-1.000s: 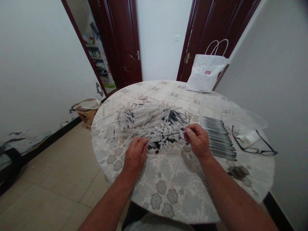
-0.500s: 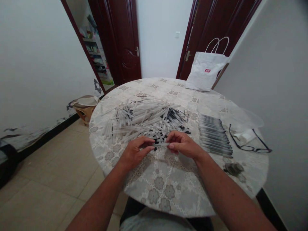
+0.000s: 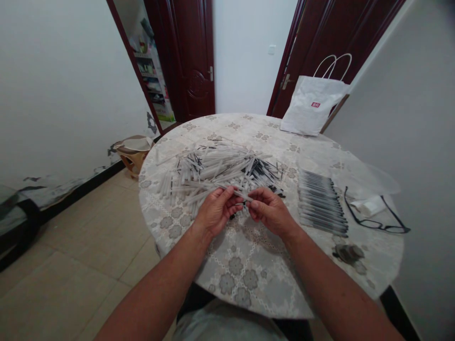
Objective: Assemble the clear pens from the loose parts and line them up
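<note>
Pinching one pen barrel (image 3: pixel 245 195) between their fingertips, the left hand (image 3: pixel 216 210) and right hand (image 3: pixel 270 213) are hovering close together over the near edge of the pile of pen parts (image 3: pixel 216 170) on the round table (image 3: pixel 249 270).

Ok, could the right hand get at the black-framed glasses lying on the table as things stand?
Probably yes: the black-framed glasses lie on the right hand's own side, with only the flat row of dark pens between, though its fingers pinch a thin white tube.
</note>
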The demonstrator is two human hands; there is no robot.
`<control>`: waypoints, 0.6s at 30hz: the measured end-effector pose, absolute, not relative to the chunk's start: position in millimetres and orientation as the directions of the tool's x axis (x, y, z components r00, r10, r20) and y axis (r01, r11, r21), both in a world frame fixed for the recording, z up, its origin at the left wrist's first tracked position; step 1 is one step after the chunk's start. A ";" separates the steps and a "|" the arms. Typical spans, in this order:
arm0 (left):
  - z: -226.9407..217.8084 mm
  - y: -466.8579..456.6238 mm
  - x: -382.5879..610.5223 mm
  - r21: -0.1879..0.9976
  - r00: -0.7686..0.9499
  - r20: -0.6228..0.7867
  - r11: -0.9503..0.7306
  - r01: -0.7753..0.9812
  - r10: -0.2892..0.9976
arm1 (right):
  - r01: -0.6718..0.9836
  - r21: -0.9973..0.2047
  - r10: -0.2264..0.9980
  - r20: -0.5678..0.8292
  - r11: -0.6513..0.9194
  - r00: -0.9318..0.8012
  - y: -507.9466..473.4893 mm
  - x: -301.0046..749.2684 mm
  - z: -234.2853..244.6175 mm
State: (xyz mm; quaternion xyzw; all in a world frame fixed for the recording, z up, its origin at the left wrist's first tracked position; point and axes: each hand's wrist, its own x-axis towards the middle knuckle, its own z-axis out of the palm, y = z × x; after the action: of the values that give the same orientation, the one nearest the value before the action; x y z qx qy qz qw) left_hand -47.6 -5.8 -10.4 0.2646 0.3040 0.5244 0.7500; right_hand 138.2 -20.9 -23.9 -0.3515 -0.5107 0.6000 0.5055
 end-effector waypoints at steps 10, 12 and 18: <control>-21.8 4.0 -52.7 0.640 0.085 -0.184 0.185 -0.746 0.979 | 0.810 -0.179 0.825 0.217 0.559 -0.522 -35.7 103.1 -36.8; -21.6 2.8 -52.5 0.631 0.089 -0.182 0.186 -0.754 0.979 | 0.833 -0.078 0.830 0.170 0.548 -0.531 -38.9 96.7 -38.7; -23.6 2.5 -53.1 0.631 0.090 -0.163 0.173 -0.756 0.983 | 0.867 0.008 0.861 0.109 0.499 -0.496 -39.8 92.8 -37.7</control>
State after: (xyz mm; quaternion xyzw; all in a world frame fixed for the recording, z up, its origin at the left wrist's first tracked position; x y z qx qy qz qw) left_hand -53.1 2.5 -23.6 0.1986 0.2852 0.6114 0.7109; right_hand 92.8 -39.8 -37.7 -0.4998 -0.8644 -0.0309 0.0454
